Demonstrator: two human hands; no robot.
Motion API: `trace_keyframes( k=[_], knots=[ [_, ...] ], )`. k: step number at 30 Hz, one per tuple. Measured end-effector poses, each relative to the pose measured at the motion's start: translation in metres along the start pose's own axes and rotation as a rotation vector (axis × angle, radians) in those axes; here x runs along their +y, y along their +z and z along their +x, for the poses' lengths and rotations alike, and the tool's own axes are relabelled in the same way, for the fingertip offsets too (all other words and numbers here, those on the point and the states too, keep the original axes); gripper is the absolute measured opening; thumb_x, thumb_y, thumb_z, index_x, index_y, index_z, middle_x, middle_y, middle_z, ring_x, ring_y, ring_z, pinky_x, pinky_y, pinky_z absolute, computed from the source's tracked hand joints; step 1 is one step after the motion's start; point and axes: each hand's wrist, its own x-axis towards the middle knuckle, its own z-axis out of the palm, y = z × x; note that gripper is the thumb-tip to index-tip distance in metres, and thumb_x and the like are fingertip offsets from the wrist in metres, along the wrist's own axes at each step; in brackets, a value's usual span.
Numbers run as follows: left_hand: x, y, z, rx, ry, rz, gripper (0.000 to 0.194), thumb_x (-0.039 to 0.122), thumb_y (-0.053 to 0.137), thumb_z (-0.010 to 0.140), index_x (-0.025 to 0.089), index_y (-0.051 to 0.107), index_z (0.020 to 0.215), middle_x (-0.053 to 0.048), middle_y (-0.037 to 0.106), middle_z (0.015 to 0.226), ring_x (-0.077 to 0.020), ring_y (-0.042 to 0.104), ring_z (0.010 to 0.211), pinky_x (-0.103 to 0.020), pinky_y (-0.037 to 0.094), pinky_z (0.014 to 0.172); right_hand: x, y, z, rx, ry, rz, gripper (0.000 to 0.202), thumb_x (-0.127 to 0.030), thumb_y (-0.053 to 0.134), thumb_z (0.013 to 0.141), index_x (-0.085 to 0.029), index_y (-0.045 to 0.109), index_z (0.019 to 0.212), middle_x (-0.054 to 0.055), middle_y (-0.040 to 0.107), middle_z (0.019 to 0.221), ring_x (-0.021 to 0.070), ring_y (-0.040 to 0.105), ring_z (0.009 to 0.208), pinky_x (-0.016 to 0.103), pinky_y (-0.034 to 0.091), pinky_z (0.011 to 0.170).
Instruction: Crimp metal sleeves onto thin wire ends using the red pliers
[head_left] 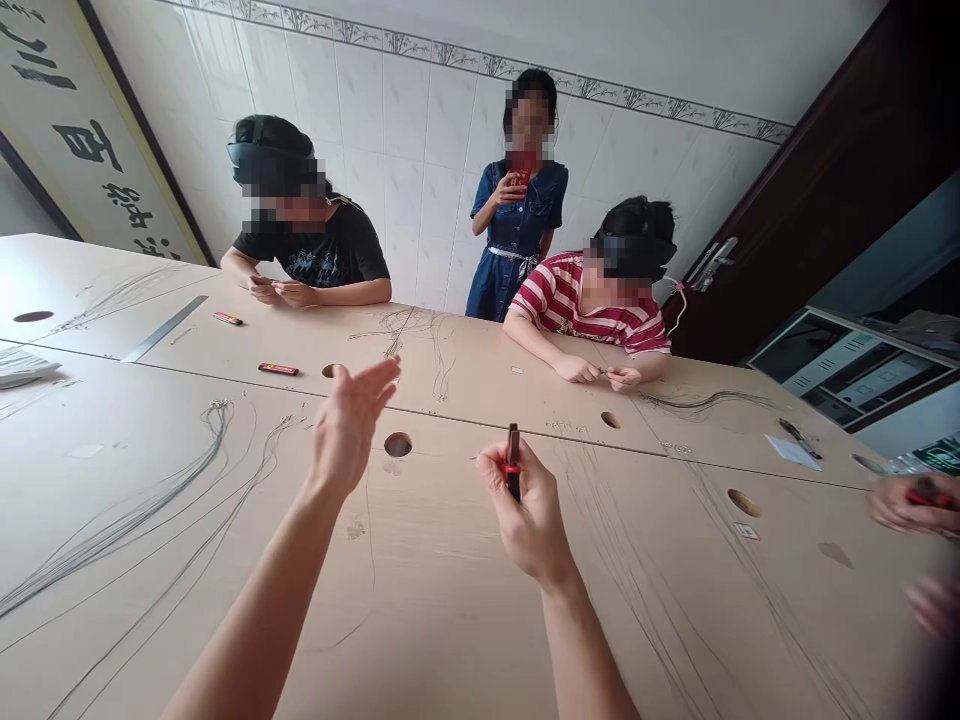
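Observation:
My left hand (pixel 351 425) is raised over the table (pixel 442 600), its fingers stretched out and nothing in it. To its right, my right hand (pixel 529 510) is closed around pliers (pixel 513 465) with red and black handles, their dark jaws pointing up and away from me. Between and just beyond my hands is a round hole (pixel 397 444) in the tabletop. Bundles of thin wires (pixel 202 460) lie to the left of my left hand, and more thin strands (pixel 622 560) stretch over the table right of my right hand.
Two seated people work across the table; another stands behind them with a red phone (pixel 519 178). A co-worker's hands (pixel 911 503) show at the right edge. A metal ruler (pixel 166 328), a red-black lighter (pixel 278 370) and a pen (pixel 800 437) lie on the table.

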Motion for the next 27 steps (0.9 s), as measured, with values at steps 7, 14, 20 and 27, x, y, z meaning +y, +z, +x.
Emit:
trace_keyframes(
  k=[7, 14, 20, 27],
  knots=[
    [-0.005, 0.009, -0.043, -0.574, -0.398, 0.302, 0.054, 0.054, 0.036, 0.097, 0.018, 0.072, 0.114, -0.013, 0.065, 0.129, -0.0271, 0.057, 0.123, -0.042, 0.039, 0.109, -0.001, -0.005, 0.003, 0.051, -0.016, -0.025, 0.019, -0.029, 0.051, 0.095, -0.021, 0.05, 0.078, -0.004, 0.043, 0.065, 0.0109, 0.037, 0.057, 0.023, 0.034, 0.054],
    [0.008, 0.019, -0.075, -1.008, -0.742, -0.021, 0.065, 0.054, 0.026, 0.1, 0.007, 0.07, 0.109, -0.023, 0.072, 0.107, -0.0279, 0.071, 0.095, -0.042, 0.053, 0.086, 0.004, -0.007, 0.005, 0.081, -0.015, -0.04, 0.02, -0.031, 0.051, 0.095, -0.02, 0.05, 0.078, -0.005, 0.041, 0.063, 0.0103, 0.036, 0.054, 0.023, 0.033, 0.052],
    [-0.002, 0.025, -0.1, -1.168, -0.964, -0.491, 0.074, 0.067, 0.036, 0.089, 0.002, 0.073, 0.091, -0.02, 0.074, 0.072, -0.0284, 0.071, 0.057, -0.034, 0.053, 0.047, 0.005, -0.004, 0.005, 0.066, -0.001, -0.02, 0.019, -0.029, 0.051, 0.095, -0.02, 0.05, 0.078, -0.005, 0.039, 0.063, 0.0098, 0.034, 0.054, 0.022, 0.031, 0.05],
    [0.014, 0.033, -0.112, -0.995, -0.759, -0.527, 0.068, 0.075, 0.042, 0.08, 0.017, 0.063, 0.051, -0.009, 0.058, 0.038, -0.0231, 0.063, 0.041, -0.029, 0.049, 0.039, 0.005, -0.001, 0.003, 0.04, 0.003, -0.002, 0.019, -0.029, 0.05, 0.096, -0.02, 0.049, 0.079, -0.005, 0.039, 0.064, 0.01, 0.034, 0.055, 0.022, 0.032, 0.051]
  ],
)
